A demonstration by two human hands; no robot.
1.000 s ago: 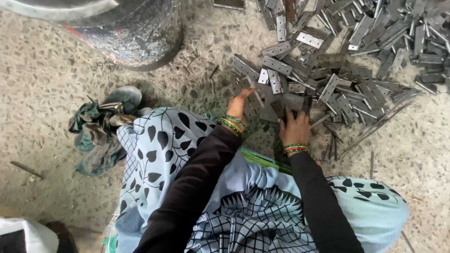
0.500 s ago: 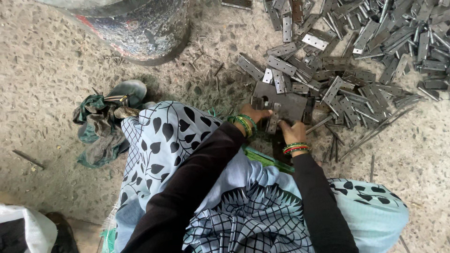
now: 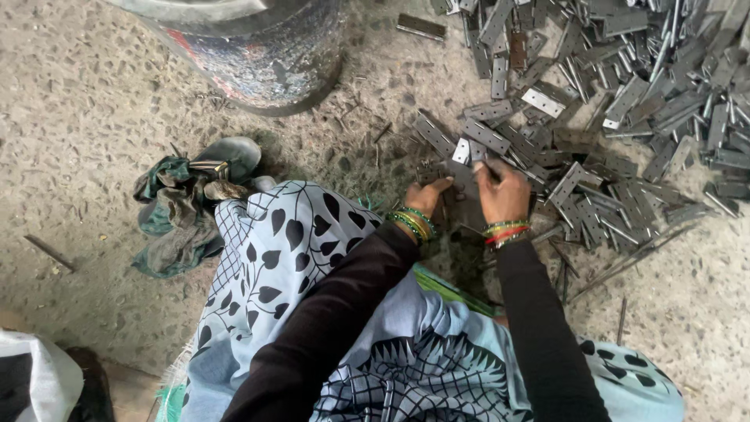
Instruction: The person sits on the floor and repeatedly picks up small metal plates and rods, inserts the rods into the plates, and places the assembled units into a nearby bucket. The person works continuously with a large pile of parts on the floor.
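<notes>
Head view: two hands (image 3: 469,191), one hinge (image 3: 462,173).

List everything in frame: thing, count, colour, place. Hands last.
metal hinge plates: too many to count, grey, heaped on the floor upper right
thin metal rods: several, grey, on the floor right of the hands
drum: one, dark with red marks, top centre
rag bundle: one, green, left of the knee
white sack: one, bottom left corner
floor: speckled grey concrete
left hand: on a hinge plate, bangles on the wrist
right hand: gripping the same plate, bangles on the wrist
</notes>
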